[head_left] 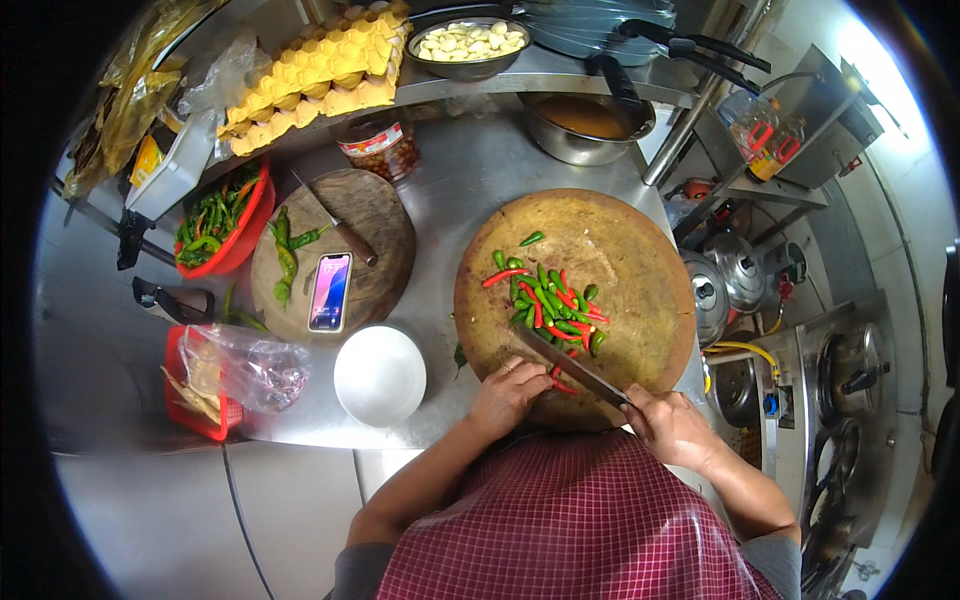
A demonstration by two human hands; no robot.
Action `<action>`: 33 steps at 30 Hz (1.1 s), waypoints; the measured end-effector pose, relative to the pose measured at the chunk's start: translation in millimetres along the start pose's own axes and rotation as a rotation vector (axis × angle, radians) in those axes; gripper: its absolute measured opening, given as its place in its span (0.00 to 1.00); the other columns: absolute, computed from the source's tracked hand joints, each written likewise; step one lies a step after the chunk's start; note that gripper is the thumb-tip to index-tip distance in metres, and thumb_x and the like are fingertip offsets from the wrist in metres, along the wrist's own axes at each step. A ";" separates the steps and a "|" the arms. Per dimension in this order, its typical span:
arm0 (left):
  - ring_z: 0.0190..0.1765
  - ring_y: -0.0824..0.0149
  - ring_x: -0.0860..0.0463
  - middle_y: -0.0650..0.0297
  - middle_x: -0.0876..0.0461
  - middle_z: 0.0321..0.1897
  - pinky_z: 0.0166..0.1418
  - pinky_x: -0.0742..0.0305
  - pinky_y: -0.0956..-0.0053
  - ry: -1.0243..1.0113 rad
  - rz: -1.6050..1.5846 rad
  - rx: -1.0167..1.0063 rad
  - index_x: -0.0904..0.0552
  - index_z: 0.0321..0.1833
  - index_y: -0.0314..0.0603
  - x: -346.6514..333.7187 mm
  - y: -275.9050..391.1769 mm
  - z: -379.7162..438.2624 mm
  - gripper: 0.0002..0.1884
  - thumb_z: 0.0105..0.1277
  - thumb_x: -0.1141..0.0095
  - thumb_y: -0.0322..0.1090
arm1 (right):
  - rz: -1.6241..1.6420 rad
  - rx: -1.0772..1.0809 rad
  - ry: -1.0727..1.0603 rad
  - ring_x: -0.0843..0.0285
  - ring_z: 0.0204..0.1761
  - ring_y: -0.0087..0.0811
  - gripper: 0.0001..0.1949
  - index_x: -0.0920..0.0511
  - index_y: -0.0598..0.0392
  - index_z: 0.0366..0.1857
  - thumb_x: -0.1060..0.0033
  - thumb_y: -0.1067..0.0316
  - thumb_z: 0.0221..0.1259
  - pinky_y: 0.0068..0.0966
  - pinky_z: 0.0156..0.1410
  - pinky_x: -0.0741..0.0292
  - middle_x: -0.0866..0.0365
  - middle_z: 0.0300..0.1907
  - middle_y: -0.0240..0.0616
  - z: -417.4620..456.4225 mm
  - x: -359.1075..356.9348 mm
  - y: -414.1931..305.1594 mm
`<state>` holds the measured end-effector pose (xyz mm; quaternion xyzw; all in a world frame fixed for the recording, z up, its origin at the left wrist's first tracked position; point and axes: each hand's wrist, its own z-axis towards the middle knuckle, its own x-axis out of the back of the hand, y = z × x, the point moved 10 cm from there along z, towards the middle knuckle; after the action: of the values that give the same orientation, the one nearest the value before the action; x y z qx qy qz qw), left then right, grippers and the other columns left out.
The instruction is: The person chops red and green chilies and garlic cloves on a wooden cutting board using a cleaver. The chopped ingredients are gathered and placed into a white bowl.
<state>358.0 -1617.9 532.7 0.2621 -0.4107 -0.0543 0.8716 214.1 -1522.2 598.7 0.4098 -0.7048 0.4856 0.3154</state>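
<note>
A round wooden chopping block (pixel 637 255) lies before me on the steel counter. In my right hand (pixel 671 424) is the handle of a kitchen knife (pixel 574 367), its blade slanting up and left across the block's near part. My left hand (pixel 511 396) has its fingers bent at the block's near left edge, against red chilies (pixel 559 384) just left of the blade. Whether the fingers pinch these chilies firmly is hard to see. Past the blade lies a loose heap of green and red chilies (pixel 555 300), with one green chili (pixel 531 238) apart from it.
Left of the block stand a white bowl (pixel 379 375) and a second wooden block (pixel 375 202) bearing a phone (pixel 330 292), a small knife (pixel 354 241) and green peppers (pixel 285 255). Red baskets (pixel 251 225) edge the counter. A steel basin (pixel 585 146) of brown liquid sits behind, below a shelf.
</note>
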 end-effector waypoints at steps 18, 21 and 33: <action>0.44 0.60 0.14 0.64 0.14 0.42 0.49 0.18 0.67 0.036 -0.033 0.049 0.13 0.39 0.43 -6.0 -8.4 -6.0 0.10 0.54 0.36 0.25 | 0.045 0.008 -0.248 0.15 0.35 0.60 0.13 0.26 0.63 0.51 0.51 0.65 0.73 0.55 0.43 0.20 0.17 0.27 0.59 32.3 -33.6 0.7; 0.49 0.59 0.14 0.64 0.14 0.45 0.56 0.18 0.68 -0.017 -0.047 0.090 0.13 0.42 0.46 -12.3 -13.7 -8.0 0.12 0.54 0.38 0.28 | -0.109 0.064 -0.151 0.14 0.35 0.60 0.11 0.27 0.64 0.48 0.54 0.67 0.72 0.55 0.42 0.20 0.16 0.28 0.60 54.2 -47.5 -16.1; 0.43 0.62 0.14 0.64 0.16 0.40 0.47 0.18 0.67 0.035 -0.052 0.088 0.13 0.40 0.44 1.1 -2.0 11.1 0.06 0.61 0.33 0.31 | 0.072 0.046 0.197 0.17 0.30 0.61 0.12 0.24 0.57 0.50 0.50 0.61 0.75 0.53 0.41 0.19 0.18 0.24 0.59 30.3 -3.0 -1.7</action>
<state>350.6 -1624.6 538.3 0.3118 -0.3904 -0.0542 0.8646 215.6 -1550.3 586.9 0.3418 -0.6731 0.5507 0.3561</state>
